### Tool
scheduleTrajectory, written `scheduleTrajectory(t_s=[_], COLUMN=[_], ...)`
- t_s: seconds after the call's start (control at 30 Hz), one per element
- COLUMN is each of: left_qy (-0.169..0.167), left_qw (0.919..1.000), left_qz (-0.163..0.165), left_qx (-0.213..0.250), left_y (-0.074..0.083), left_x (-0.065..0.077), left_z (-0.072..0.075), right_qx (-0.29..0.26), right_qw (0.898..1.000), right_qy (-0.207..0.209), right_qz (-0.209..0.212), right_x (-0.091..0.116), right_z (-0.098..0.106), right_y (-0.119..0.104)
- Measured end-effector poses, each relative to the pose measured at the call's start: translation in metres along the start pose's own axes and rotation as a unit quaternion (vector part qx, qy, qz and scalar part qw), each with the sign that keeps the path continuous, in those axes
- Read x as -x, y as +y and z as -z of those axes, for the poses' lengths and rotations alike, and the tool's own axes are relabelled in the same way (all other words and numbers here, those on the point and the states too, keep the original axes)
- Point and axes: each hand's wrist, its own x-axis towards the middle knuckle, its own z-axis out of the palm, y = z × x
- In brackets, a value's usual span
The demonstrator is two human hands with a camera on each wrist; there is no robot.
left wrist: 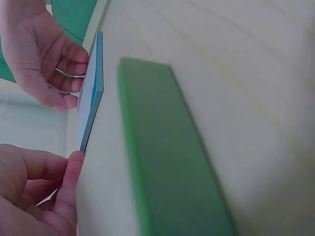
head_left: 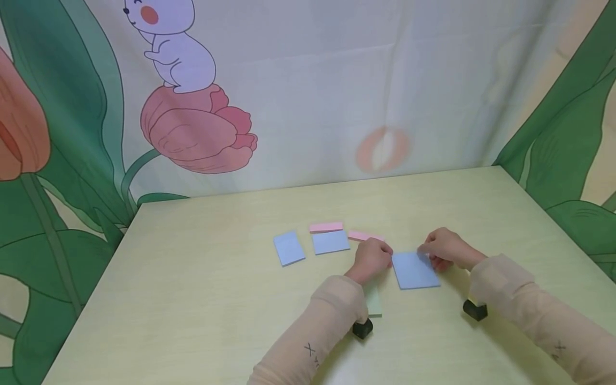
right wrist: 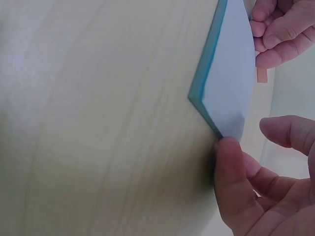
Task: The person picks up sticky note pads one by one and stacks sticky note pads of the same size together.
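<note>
Right of frame center, right grip loosely touches blue pad, left grip at its left corner, pinch hard to tell.

Indoor tabletop workspace, looks staged; can't tell if home or studio. Evidence: pale wood-grain counter in front of a creased fabric backdrop, printed with a white cartoon animal on a pink flower, orange tulip, big green leaves.
</note>
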Motion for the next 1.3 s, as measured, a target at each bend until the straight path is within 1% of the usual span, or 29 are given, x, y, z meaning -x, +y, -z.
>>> scheduleTrajectory(t_s=[0.07, 0.2, 0.3, 0.4, 0.47, 0.57, 0.7, 0.83, 0.97, 1.17, 1.3], left_qy=[-0.001, -0.004, 0.0, -0.002, -0.006, -0.011, -0.014, -0.024, -0.033, -0.06, -0.06], left_qw=[1.0, 1.0, 0.9998, 0.9992, 0.9987, 0.9976, 0.9958, 0.9936, 0.9917, 0.9916, 0.9872], left_qz=[0.002, 0.001, -0.016, -0.032, -0.043, -0.063, -0.083, -0.1, -0.113, -0.087, -0.1], left_qx=[-0.002, -0.002, -0.015, -0.025, -0.025, -0.026, -0.036, -0.046, -0.052, -0.075, -0.109], left_y=[0.0, -0.001, -0.002, -0.005, -0.008, -0.012, -0.019, -0.027, -0.035, -0.044, -0.049], left_x=[0.0, -0.001, -0.002, -0.001, 0.0, 0.002, 0.011, 0.023, 0.033, 0.045, 0.051], left_z=[0.0, 0.0, 0.003, 0.007, 0.011, 0.017, 0.029, 0.041, 0.052, 0.062, 0.064], right_qx=[0.012, 0.041, 0.075, 0.11, 0.132, 0.153, 0.187, 0.226, 0.247, 0.25, 0.247], right_qw=[1.0, 0.999, 0.997, 0.993, 0.989, 0.984, 0.977, 0.967, 0.96, 0.956, 0.956], right_qy=[-0.001, 0.005, 0.018, 0.036, 0.049, 0.061, 0.072, 0.089, 0.1, 0.11, 0.111], right_qz=[-0.005, -0.001, 0.012, 0.034, 0.052, 0.064, 0.072, 0.081, 0.089, 0.104, 0.11], right_x=[0.001, 0.003, 0.006, 0.011, 0.016, 0.023, 0.03, 0.033, 0.034, 0.036, 0.037], right_z=[-0.001, -0.002, -0.004, -0.007, -0.01, -0.015, -0.022, -0.027, -0.03, -0.036, -0.042], right_y=[-0.001, -0.003, -0.006, -0.01, -0.013, -0.019, -0.024, -0.026, -0.028, -0.028, -0.027])
